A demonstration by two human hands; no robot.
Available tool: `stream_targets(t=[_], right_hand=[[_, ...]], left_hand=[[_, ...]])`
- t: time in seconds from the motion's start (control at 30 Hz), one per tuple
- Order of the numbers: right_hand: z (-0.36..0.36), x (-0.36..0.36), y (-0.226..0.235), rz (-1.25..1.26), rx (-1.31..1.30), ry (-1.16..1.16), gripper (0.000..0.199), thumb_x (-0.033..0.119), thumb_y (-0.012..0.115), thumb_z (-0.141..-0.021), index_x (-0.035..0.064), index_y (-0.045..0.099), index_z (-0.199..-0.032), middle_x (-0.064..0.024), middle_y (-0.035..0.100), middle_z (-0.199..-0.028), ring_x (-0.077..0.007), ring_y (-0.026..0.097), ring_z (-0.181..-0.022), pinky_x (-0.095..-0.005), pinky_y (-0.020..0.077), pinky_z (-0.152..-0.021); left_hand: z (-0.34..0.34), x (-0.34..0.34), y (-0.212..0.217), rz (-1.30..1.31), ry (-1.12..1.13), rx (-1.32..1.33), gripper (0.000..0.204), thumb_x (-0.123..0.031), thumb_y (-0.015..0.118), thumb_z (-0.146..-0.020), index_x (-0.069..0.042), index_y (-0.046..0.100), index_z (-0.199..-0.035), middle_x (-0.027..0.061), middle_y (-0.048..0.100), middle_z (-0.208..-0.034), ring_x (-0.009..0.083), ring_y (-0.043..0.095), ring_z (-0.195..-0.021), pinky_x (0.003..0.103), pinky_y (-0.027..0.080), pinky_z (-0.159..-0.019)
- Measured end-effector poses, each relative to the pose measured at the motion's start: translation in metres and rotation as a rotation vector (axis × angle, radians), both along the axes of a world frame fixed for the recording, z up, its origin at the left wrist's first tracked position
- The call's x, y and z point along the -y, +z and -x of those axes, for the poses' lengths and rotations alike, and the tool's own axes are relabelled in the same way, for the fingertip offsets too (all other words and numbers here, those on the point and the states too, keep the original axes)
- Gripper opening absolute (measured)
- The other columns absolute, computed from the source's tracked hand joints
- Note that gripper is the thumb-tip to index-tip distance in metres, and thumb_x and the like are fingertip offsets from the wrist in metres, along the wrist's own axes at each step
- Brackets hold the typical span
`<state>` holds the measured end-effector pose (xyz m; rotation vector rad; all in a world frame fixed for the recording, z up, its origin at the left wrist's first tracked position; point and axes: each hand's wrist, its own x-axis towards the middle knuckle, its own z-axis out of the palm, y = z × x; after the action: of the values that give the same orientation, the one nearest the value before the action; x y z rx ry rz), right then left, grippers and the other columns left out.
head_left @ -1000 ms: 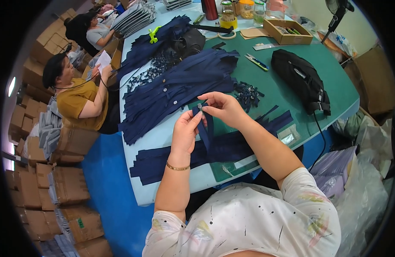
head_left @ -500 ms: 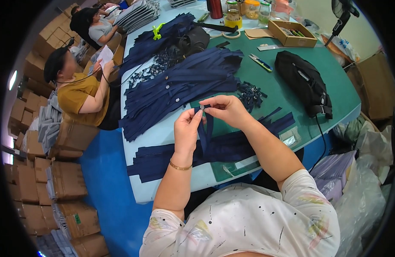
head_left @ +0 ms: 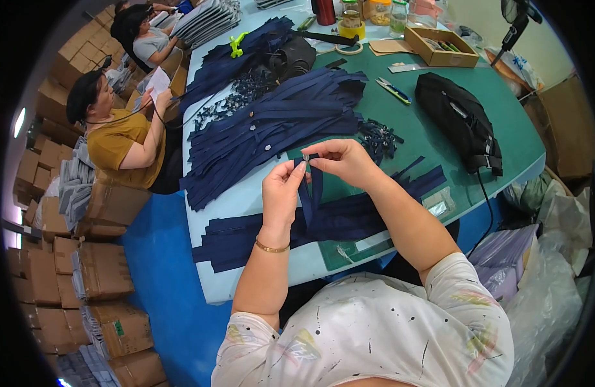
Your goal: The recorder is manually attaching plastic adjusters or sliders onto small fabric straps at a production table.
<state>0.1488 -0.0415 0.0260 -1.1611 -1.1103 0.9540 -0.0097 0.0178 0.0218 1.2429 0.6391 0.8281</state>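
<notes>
Above the near part of the table, my left hand (head_left: 281,193) pinches the end of a navy zipper tape (head_left: 316,187), which hangs down in a loop. My right hand (head_left: 342,164) meets it from the other side, finger and thumb closed on a small silvery zipper slider (head_left: 306,157) at the tape's end. Fingertips partly cover the slider. Beneath my hands lies a flat bundle of navy zipper tapes (head_left: 236,238). Farther off is a larger spread of tapes (head_left: 291,119), and a heap of small dark sliders (head_left: 379,140) sits beyond my right hand.
On the green mat (head_left: 388,116) lie thread snips (head_left: 394,91) and a black bag (head_left: 459,122) with a cord. An open cardboard box (head_left: 443,48), jars and a tape roll stand at the back. A person in a mustard top (head_left: 126,142) sits left, near stacked cartons (head_left: 104,271).
My hands have barely moved, still meeting at the tape's end. The slider shows slightly higher between my fingertips. The whole view has shifted a little.
</notes>
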Motion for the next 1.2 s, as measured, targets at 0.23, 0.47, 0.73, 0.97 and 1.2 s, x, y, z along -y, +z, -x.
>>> stream_targets(t=[0.23, 0.47, 0.73, 0.97, 1.2], right_hand=[[-0.002, 0.000, -0.001, -0.011, -0.127, -0.016, 0.024, 0.002, 0.066, -0.079, 0.0059, 0.068, -0.103, 0.0030, 0.060, -0.076, -0.0030, 0.054, -0.068, -0.0182, 0.0459, -0.064], [-0.001, 0.002, 0.003, -0.022, -0.046, -0.016, 0.024, 0.003, 0.067, -0.080, 0.0077, 0.069, -0.103, 0.0016, 0.063, -0.079, -0.0038, 0.055, -0.070, -0.0195, 0.0465, -0.064], [-0.003, 0.003, 0.007, -0.013, 0.099, -0.032, 0.021, 0.004, 0.068, -0.079, 0.0087, 0.070, -0.099, 0.0011, 0.063, -0.077, -0.0046, 0.054, -0.067, -0.0200, 0.0451, -0.061], [-0.005, 0.002, 0.003, -0.009, 0.121, -0.041, 0.023, 0.005, 0.069, -0.077, 0.0096, 0.070, -0.100, -0.0002, 0.065, -0.078, -0.0049, 0.054, -0.067, -0.0205, 0.0454, -0.061], [-0.003, 0.002, 0.001, -0.042, 0.208, -0.080, 0.022, 0.005, 0.069, -0.077, 0.0101, 0.071, -0.098, -0.0021, 0.064, -0.076, -0.0068, 0.057, -0.063, -0.0214, 0.0463, -0.058]], left_hand=[[-0.002, 0.010, 0.010, -0.001, -0.041, -0.126, 0.015, -0.013, 0.058, -0.090, 0.001, 0.063, -0.092, 0.0009, 0.062, -0.079, 0.0064, 0.055, -0.073, 0.020, 0.043, -0.069], [0.000, 0.006, 0.002, -0.080, -0.013, -0.132, 0.017, -0.014, 0.058, -0.090, 0.001, 0.064, -0.087, -0.0006, 0.060, -0.079, 0.0049, 0.050, -0.071, 0.019, 0.039, -0.065], [-0.001, 0.007, 0.006, 0.071, -0.083, -0.094, 0.016, -0.013, 0.059, -0.090, 0.001, 0.064, -0.090, 0.0005, 0.062, -0.080, 0.0057, 0.052, -0.071, 0.020, 0.041, -0.066], [-0.004, 0.011, 0.006, 0.045, -0.033, -0.111, 0.016, -0.012, 0.060, -0.089, 0.002, 0.064, -0.094, -0.0001, 0.062, -0.080, 0.0049, 0.052, -0.072, 0.019, 0.041, -0.066], [-0.007, 0.009, -0.015, 0.016, -0.014, -0.069, 0.012, -0.015, 0.058, -0.090, -0.004, 0.064, -0.089, -0.0035, 0.060, -0.075, 0.0014, 0.044, -0.059, 0.017, 0.033, -0.052]])
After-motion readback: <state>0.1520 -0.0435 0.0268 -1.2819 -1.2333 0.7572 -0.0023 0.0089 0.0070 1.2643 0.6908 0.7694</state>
